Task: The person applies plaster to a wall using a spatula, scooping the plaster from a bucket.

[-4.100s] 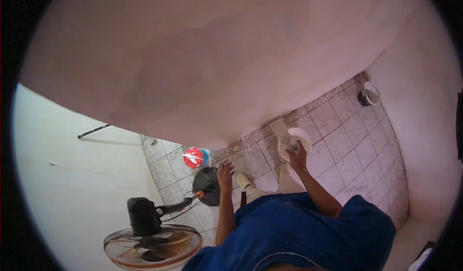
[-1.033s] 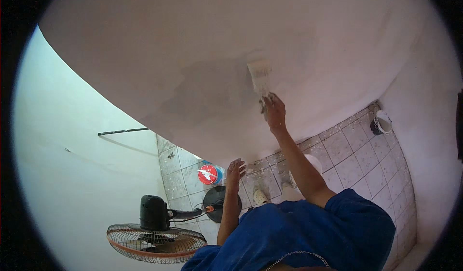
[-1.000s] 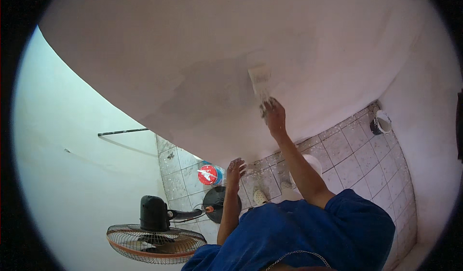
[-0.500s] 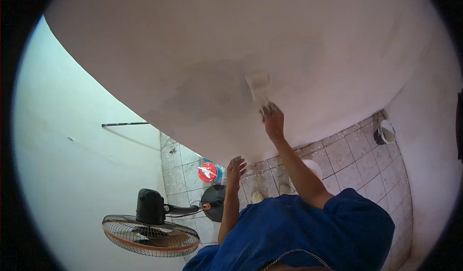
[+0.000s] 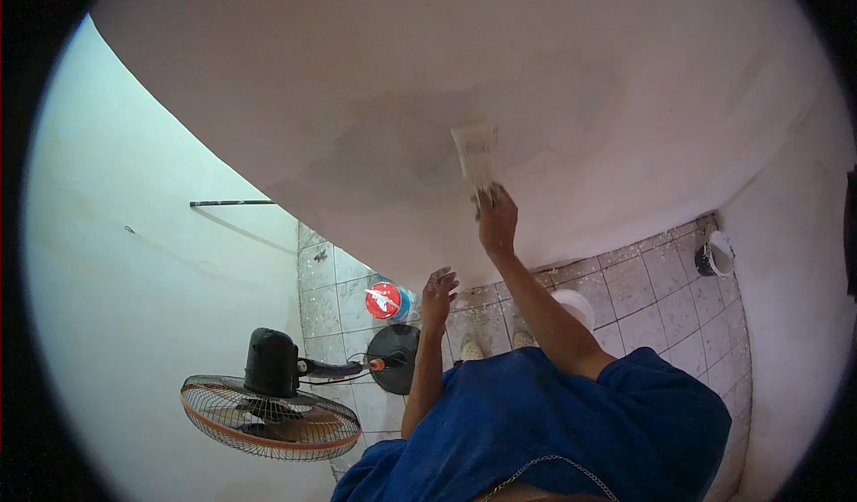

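My right hand is closed round the handle of a wide putty knife smeared with pale filler. The knife's blade lies against the wall, at the right part of a darker, damp-looking patch. My left hand is held low near the bottom of the wall, its fingers loosely apart, with nothing seen in it. Whether that hand touches the wall, I cannot tell.
A standing fan with a round black base is at my left. A red-lidded bucket sits beyond the base. A white tub is partly behind my right arm; another bucket stands far right on the spattered tiles.
My right hand and the putty knife have shifted slightly left and up in the view. My left hand is slightly higher too. The whole view has tilted a little.
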A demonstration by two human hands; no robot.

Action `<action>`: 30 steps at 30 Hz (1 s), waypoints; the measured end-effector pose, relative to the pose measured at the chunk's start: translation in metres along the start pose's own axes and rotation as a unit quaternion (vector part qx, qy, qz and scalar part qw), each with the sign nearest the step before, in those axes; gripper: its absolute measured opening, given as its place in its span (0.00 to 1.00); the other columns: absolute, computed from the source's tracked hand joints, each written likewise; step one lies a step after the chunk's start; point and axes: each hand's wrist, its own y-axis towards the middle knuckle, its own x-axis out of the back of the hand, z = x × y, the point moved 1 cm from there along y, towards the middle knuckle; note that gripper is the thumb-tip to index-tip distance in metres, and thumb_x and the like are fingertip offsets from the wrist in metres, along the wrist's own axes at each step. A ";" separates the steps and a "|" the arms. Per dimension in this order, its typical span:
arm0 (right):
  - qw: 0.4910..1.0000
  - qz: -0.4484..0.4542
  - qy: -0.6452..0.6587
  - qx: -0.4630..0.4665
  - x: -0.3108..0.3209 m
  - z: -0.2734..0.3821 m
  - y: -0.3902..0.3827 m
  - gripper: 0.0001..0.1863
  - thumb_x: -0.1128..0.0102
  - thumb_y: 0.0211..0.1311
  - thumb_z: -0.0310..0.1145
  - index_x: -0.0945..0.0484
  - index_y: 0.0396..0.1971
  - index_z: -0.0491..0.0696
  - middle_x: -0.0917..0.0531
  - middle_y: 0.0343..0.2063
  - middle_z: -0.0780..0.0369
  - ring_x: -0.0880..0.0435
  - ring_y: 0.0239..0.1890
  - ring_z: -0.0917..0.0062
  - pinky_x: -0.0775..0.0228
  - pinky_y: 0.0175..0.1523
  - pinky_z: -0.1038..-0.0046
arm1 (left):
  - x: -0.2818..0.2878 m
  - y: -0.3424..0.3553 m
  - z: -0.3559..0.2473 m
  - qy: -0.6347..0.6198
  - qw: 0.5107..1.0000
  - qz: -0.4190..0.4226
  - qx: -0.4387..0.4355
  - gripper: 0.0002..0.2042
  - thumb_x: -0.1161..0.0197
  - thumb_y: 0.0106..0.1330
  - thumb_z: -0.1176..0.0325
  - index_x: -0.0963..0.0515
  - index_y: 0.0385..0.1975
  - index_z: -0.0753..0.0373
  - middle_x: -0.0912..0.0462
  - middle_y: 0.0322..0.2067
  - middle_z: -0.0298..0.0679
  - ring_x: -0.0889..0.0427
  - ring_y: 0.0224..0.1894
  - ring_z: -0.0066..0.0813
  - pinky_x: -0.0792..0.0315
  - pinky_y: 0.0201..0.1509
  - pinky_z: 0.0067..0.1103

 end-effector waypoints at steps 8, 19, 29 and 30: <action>0.999 0.025 0.011 -0.042 0.006 0.013 -0.019 0.12 0.50 0.54 0.35 0.29 0.31 0.42 0.28 0.17 0.67 0.35 0.16 0.89 0.42 0.21 0.84 | 0.005 0.002 0.005 0.067 0.997 -0.006 -0.022 0.16 0.52 0.58 0.60 0.34 0.44 0.60 0.27 0.40 0.39 0.28 0.41 0.29 0.34 0.41 0.24; 0.995 0.030 -0.040 -0.091 0.033 -0.045 -0.053 0.12 0.53 0.55 0.36 0.29 0.30 0.41 0.28 0.16 0.66 0.34 0.17 0.87 0.40 0.22 0.81 | 0.002 0.002 0.008 0.080 0.996 0.026 -0.002 0.17 0.53 0.58 0.61 0.35 0.45 0.61 0.28 0.41 0.39 0.28 0.41 0.29 0.34 0.40 0.24; 0.999 -0.010 0.037 0.013 -0.009 0.030 0.014 0.09 0.52 0.54 0.31 0.31 0.31 0.41 0.29 0.16 0.66 0.35 0.16 0.88 0.42 0.20 0.82 | 0.003 0.003 0.011 0.048 0.998 0.046 0.004 0.17 0.54 0.58 0.60 0.35 0.45 0.60 0.29 0.42 0.40 0.28 0.42 0.30 0.34 0.41 0.24; 0.999 -0.014 0.035 0.007 -0.005 0.015 0.008 0.09 0.52 0.54 0.31 0.31 0.31 0.41 0.29 0.16 0.66 0.35 0.16 0.88 0.42 0.20 0.82 | 0.004 0.005 0.014 0.051 0.998 0.047 0.011 0.17 0.54 0.58 0.60 0.35 0.45 0.60 0.29 0.42 0.40 0.28 0.42 0.30 0.34 0.41 0.24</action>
